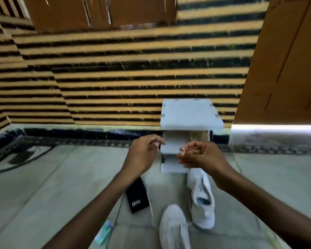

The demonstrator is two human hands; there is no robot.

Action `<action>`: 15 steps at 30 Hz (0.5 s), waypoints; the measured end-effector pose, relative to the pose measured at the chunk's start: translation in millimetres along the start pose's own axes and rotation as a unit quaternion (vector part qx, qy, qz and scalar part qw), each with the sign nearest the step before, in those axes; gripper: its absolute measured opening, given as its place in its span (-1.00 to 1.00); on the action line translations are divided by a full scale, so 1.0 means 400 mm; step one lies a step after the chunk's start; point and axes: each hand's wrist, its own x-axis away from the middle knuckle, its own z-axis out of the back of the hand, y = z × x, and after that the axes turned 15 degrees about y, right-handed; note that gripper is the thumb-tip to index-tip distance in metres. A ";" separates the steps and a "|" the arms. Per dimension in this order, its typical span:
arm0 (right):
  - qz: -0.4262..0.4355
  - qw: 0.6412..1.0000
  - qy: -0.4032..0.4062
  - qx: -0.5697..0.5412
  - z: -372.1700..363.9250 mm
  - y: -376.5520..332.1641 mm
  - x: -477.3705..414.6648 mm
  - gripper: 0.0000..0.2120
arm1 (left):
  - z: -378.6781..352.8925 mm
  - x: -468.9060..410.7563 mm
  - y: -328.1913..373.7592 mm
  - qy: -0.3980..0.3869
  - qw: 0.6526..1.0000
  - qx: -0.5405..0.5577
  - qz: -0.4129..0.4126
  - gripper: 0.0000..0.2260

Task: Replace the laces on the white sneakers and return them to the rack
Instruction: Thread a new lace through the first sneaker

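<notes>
Two white sneakers lie on the grey floor. One sneaker (203,196) is under my right hand and the other sneaker (174,229) is nearer me. My left hand (144,151) and my right hand (197,155) are raised side by side in front of the white rack (188,114). Both have their fingers pinched on a white lace (150,200). One length of it hangs from the left hand to the floor. Another runs from the right hand down to the farther sneaker. The picture is blurred, so the lace between the hands is hard to see.
A black box (136,197) lies on the floor left of the sneakers, and a small greenish packet (104,232) lies nearer me. A slatted wooden wall (115,69) rises behind the rack. Dark cables and a stand (20,155) lie at the far left.
</notes>
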 end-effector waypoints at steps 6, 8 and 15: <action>0.008 0.956 0.041 0.292 -0.032 0.343 0.106 -0.94 | -0.136 0.259 -0.251 -0.174 0.961 -0.186 0.106 -0.84; 0.023 0.927 0.020 0.375 -0.042 0.443 0.151 -0.88 | -0.178 0.344 -0.311 -0.235 0.937 -0.223 0.129 -0.82; 0.081 0.899 0.018 0.430 -0.079 0.563 0.225 -0.70 | -0.254 0.466 -0.337 -0.201 0.943 -0.225 0.142 -0.80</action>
